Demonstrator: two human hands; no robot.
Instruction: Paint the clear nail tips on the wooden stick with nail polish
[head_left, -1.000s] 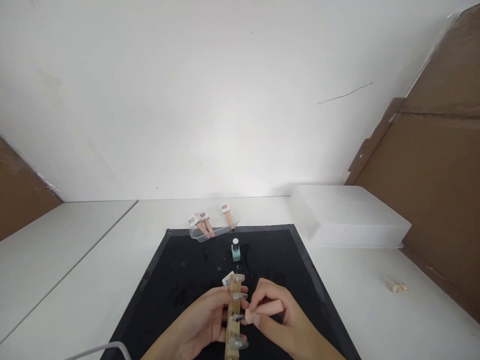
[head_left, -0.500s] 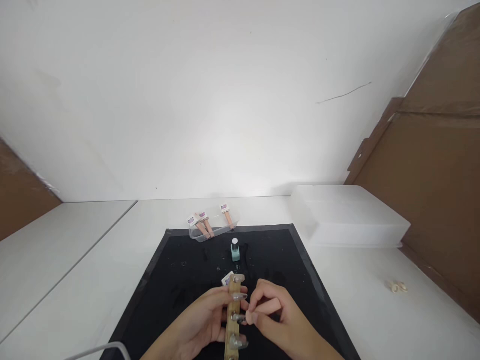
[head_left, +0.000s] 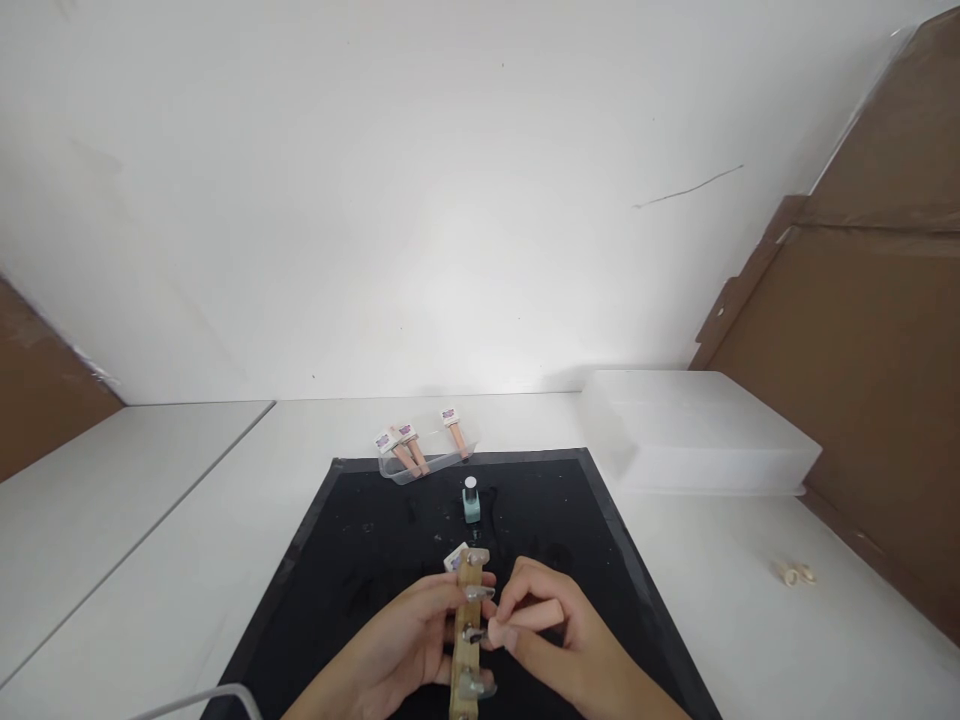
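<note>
Evidently to steady it, the left hand (head_left: 412,630) has its fingers closed round the strip (head_left: 464,656) toward the table's (head_left: 180,580) near edge, tips (head_left: 480,594) facing right, where the right hand's (head_left: 574,660) fingers pinch the cap (head_left: 541,614).

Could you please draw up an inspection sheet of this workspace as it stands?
Surface: black mat on white table; mat specked and smudged.
Job's things: wooden strip bearing clear nail tips; pink-handled brush at one tip; teal polish bottle upright.
Clutter: clear tray with pink-and-white labelled bottles; two beige rings at right.
Grip: left hand holds strip; right hand holds brush.
Cables: pale, cable-like curve at lower left.
Surroundings: white wall, brown cardboard both sides, translucent box at right.
</note>
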